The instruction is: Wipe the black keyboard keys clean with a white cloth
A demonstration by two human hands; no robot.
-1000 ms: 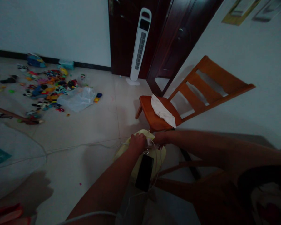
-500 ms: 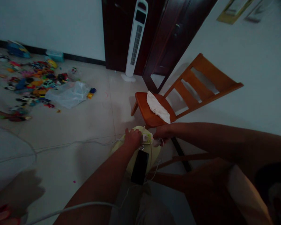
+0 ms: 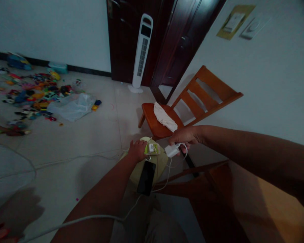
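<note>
My left hand (image 3: pixel 137 151) grips the left end of a small green-and-white power strip (image 3: pixel 156 151), which lies on a pale yellow stool (image 3: pixel 136 172). A white plug (image 3: pixel 151 147) sits in the strip. Held just right of the stool, and apart from the strip, is a white charger (image 3: pixel 171 150) with a white cable looping from it. My right hand (image 3: pixel 183 136) is closed on this charger. A black phone (image 3: pixel 146 178) lies on the stool below the strip, beside a small ring.
Behind the stool is a wooden chair (image 3: pixel 162 130) with a white cloth (image 3: pixel 165 117) on its seat. A white tower fan (image 3: pixel 142 54) stands by the dark door. Scattered toys (image 3: pixel 43 94) and a plastic bag (image 3: pixel 72 107) cover the left floor. A long cable (image 3: pixel 78 157) crosses the floor.
My right hand has moved away from the strip's right end, bringing the white charger clear of it. My left hand stays on the strip. The view has shifted slightly.
</note>
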